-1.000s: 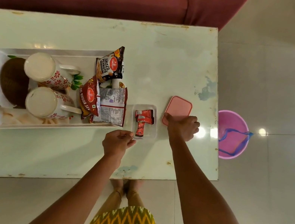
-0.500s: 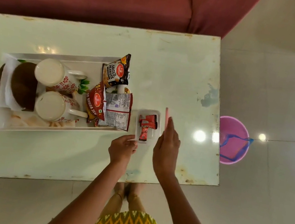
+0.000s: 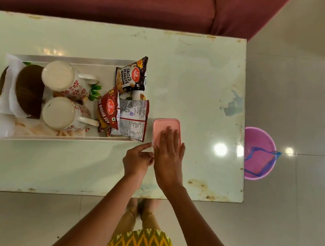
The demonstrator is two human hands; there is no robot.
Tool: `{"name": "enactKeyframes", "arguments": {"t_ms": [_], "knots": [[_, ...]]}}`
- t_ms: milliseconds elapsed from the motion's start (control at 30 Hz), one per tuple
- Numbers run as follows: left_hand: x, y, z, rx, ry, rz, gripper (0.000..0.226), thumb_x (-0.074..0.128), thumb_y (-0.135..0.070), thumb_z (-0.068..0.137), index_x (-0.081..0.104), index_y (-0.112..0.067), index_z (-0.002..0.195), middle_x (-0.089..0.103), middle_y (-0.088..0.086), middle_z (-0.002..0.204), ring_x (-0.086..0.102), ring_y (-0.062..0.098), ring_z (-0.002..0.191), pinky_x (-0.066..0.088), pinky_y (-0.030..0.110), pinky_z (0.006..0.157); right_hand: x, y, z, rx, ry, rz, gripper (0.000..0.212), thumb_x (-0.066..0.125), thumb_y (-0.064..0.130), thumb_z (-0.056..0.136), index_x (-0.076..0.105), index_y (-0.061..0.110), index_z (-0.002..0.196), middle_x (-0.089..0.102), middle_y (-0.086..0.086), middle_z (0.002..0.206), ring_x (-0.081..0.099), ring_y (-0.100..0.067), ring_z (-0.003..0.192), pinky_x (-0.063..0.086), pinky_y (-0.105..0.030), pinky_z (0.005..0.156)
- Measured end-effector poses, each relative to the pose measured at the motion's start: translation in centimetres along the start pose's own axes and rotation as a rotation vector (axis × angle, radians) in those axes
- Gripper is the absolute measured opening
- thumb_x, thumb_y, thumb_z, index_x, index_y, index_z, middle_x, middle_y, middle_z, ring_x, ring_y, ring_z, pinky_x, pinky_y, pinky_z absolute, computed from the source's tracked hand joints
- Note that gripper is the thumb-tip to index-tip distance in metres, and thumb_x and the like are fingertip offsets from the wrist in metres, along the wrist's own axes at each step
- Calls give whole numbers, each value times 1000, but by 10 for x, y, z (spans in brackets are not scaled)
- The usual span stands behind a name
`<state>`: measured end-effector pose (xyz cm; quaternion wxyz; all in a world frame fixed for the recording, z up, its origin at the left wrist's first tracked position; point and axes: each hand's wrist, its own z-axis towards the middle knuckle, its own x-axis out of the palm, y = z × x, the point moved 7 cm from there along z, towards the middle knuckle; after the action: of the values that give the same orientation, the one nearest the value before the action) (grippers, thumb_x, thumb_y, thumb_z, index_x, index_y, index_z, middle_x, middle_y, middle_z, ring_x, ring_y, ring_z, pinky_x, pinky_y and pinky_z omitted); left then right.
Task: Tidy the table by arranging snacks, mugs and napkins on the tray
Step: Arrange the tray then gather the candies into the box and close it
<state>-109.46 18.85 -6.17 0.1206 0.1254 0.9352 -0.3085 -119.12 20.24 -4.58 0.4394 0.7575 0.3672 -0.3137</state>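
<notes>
Head view: tray (image 3: 62,142) beside pink lid (image 3: 164,125)

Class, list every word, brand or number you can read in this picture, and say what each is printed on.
"SALTED PEANUTS": on the dark peanut packet.
"BHUJIA SEV": on the red snack packet.
Red oval logos on both: too blurred to read.
Back-panel print on the silver packet: too small.

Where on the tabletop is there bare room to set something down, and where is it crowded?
Bare: the table right of the pink-lidded box to the far edge, the sofa-side strip behind the tray, and the near strip in front of it. Crowded: the tray with mugs, napkins and snack packets, and where both hands meet at the box.
</notes>
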Motion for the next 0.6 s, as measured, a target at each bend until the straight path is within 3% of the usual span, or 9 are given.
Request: {"name": "enactKeyframes", "arguments": {"t_ms": [133, 233, 300, 367, 433, 500, 600], "knots": [[0, 0, 0, -17, 23, 8, 31, 58, -6, 86, 64, -13, 115, 69, 10, 103, 67, 19, 76, 59, 32, 76, -12, -10, -4, 53, -80, 121, 68, 45, -3, 92, 8, 15, 146, -8, -15, 156, -17, -29, 139, 26, -48, 111], [0, 0, -1, -34, 27, -9, 31, 59, -8, 84, 64, -14, 114, 68, 4, 92, 67, 17, 73, 58, 30, 77, -22, -21, -8, 157, -171, 325, 65, 48, -1, 92, 15, 17, 146, 1, -13, 157, 13, -34, 142, 38, -47, 103], [1, -2, -2, -33, 28, -7, 31, 62, -11, 82, 64, -13, 113, 66, 2, 84, 67, 17, 73, 58, 32, 79, -25, -31, -11, 256, -232, 468, 62, 51, 4, 92, 19, 12, 145, 17, -12, 155, 31, -32, 137, 39, -44, 103], [2, -5, -3, -8, 28, 18, 33, 67, -16, 80, 64, -10, 112, 67, 4, 82, 68, 21, 77, 57, 38, 83, -22, -44, -15, 385, -245, 634, 51, 51, 4, 92, 32, 4, 140, 42, -13, 143, 45, -29, 128, 40, -40, 104], [2, -9, -4, 35, 12, 56, 33, 69, -16, 79, 64, -7, 110, 70, 11, 88, 68, 24, 77, 57, 40, 83, -20, -55, -19, 499, -247, 767, 30, 49, 0, 92, 54, 0, 121, 64, -13, 114, 60, -33, 107, 47, -34, 98], [0, -12, -4, 76, -15, 94, 30, 69, -12, 79, 64, -3, 107, 71, 18, 96, 69, 27, 79, 57, 42, 82, -17, -65, -20, 570, -234, 823, 22, 51, 0, 91, 65, 3, 108, 69, -12, 93, 64, -33, 88, 54, -34, 88], [-2, -15, -2, 111, -30, 130, 25, 69, -10, 78, 66, -1, 101, 72, 21, 95, 70, 31, 79, 57, 46, 82, -14, -76, -20, 653, -193, 940, 23, 62, 5, 86, 66, 5, 108, 69, -6, 88, 68, -21, 75, 53, -22, 75]]}}
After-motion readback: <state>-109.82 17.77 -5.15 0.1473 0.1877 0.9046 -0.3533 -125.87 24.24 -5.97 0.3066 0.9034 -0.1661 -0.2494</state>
